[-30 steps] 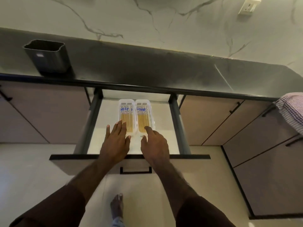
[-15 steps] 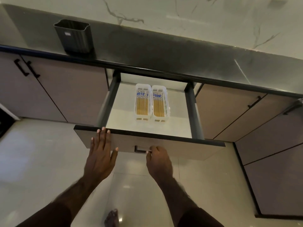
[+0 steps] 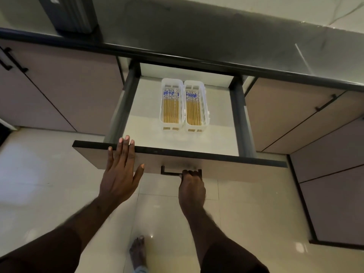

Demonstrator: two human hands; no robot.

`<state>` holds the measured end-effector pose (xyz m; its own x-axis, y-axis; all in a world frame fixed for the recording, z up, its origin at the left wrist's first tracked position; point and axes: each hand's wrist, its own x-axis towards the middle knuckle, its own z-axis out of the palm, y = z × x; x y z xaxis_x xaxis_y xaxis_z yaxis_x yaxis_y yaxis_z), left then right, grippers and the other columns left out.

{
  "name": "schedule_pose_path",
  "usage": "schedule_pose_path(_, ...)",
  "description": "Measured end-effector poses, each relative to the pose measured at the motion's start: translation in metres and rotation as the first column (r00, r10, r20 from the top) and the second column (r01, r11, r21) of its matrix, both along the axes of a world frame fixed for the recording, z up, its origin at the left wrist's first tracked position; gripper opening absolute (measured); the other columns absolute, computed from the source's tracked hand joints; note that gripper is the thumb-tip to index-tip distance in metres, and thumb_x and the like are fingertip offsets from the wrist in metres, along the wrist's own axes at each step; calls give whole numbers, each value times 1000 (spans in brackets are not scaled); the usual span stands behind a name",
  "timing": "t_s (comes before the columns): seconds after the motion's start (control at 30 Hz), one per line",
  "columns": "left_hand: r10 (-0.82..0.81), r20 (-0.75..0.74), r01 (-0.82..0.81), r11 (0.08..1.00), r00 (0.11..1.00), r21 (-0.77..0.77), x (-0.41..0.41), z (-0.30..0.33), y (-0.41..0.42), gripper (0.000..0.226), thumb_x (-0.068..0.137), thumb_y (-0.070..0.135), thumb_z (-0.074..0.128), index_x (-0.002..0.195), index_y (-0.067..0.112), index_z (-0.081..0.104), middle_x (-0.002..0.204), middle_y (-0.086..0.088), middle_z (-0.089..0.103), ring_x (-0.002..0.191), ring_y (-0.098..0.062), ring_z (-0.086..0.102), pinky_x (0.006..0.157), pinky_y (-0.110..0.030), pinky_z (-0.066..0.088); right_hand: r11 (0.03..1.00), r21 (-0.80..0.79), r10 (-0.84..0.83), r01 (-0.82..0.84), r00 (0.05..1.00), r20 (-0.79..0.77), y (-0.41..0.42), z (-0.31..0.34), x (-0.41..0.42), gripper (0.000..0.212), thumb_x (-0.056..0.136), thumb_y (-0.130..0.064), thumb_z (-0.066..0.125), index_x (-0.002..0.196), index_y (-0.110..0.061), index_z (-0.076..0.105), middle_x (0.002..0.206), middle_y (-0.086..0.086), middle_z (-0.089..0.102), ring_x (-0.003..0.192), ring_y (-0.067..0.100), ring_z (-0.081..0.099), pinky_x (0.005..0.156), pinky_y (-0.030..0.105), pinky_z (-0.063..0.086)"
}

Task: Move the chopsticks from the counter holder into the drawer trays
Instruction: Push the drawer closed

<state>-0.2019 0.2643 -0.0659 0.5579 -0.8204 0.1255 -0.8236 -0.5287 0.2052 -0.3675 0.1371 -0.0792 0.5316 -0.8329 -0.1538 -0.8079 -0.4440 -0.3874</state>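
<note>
My left hand lies flat, fingers spread, against the open drawer front, while my right hand grips its handle, chopsticks filling both trays.

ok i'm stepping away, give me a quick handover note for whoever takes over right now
Left hand: open, flat against the drawer front, fingertips over its top edge.
Right hand: fingers curled on the drawer handle.
Things: two white trays sit side by side in the open drawer, each filled with chopsticks. The dark holder stands on the counter; its top is out of frame, so its contents can't be seen.
Done: chopsticks appear loaded into the trays.
Left: confirm the holder is empty, then likely push the drawer shut.
</note>
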Motion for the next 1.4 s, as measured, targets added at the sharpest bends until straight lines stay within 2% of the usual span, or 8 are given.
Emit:
schedule_pose_path(0.1,1,-27,-1,1000,1000,-18,8,0,-10,74,97,53,20,152,12,-8,162,-9,-8,149,-25,-5,120,-47,0,1000,7,-9,9,1000,-17,-9,-1,10,34,89,-22,67,122,-15,63,120,6,67,114,23,62,85,32,57)
schedule_pose_path(0.3,9,-71,-14,998,997,-60,39,15,-48,78,95,56,19,151,8,-9,161,-9,-7,149,-25,-5,120,-46,0,999,7,-36,37,998,-46,-45,6,42,28,91,-23,65,117,-14,65,112,6,69,100,20,67,78,29,56)
schedule_pose_path(0.7,24,-25,-26,997,999,-70,135,42,-110,79,94,53,24,152,9,-7,162,-11,-9,149,-23,-10,120,-46,-4,995,54,-74,80,992,-100,-136,20,119,20,91,-23,66,108,-14,69,101,6,72,89,19,68,68,25,50)
schedule_pose_path(0.8,43,-37,-45,997,998,-67,150,36,-125,80,93,55,23,152,10,-7,162,-10,-9,149,-22,-10,120,-43,-6,998,21,-57,59,995,-80,-165,19,141,17,91,-23,65,106,-14,69,99,6,72,87,20,68,64,25,46)
schedule_pose_path(0.87,60,-38,-63,996,997,-62,157,33,-136,81,92,56,22,152,11,-8,162,-10,-9,149,-22,-11,120,-41,-7,999,12,-39,40,996,-84,-183,21,154,18,92,-23,65,106,-13,69,98,7,72,85,21,68,66,27,50)
schedule_pose_path(1.07,125,-49,-127,991,991,-38,178,28,-176,83,91,60,18,151,9,-8,161,-11,-10,149,-22,-11,120,-47,-3,998,-11,63,-65,990,-125,-239,23,192,19,91,-22,66,105,-10,67,92,8,71,80,22,68,65,30,54)
schedule_pose_path(1.27,182,-46,-185,980,982,-78,196,31,-208,83,91,56,24,151,9,-10,161,-10,-11,149,-22,-11,120,-43,-5,987,-84,125,-139,979,-161,-275,18,219,24,87,-19,69,109,-12,63,94,10,68,80,23,65,63,33,48)
schedule_pose_path(1.4,185,-22,-186,977,983,-108,209,29,-224,83,92,53,28,151,6,-6,161,-13,-7,149,-25,-7,121,-46,-2,984,-106,127,-143,981,-148,-296,18,237,25,86,-19,70,109,-13,63,94,9,68,80,23,66,64,34,51)
